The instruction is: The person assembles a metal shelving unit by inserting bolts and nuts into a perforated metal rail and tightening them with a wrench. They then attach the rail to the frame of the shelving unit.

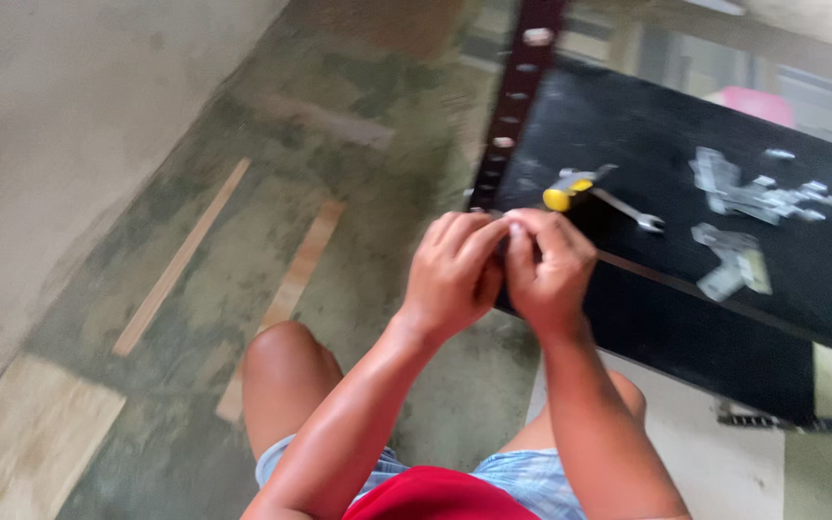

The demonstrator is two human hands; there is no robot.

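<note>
Motion blur thruout; whatever left hand (450, 274) & right hand (546, 270) pinch is hidden.

- A black shelf panel (686, 125) is seen lying flat near the floor, its near edge touched by both hands.
- A perforated dark upright (517, 91) is fixed along its left edge.

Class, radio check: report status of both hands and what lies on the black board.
Left hand and right hand pinched together at black board edge; anything held is hidden. Yellow-handled tool, wrench, metal brackets lie beyond, untouched.
</note>
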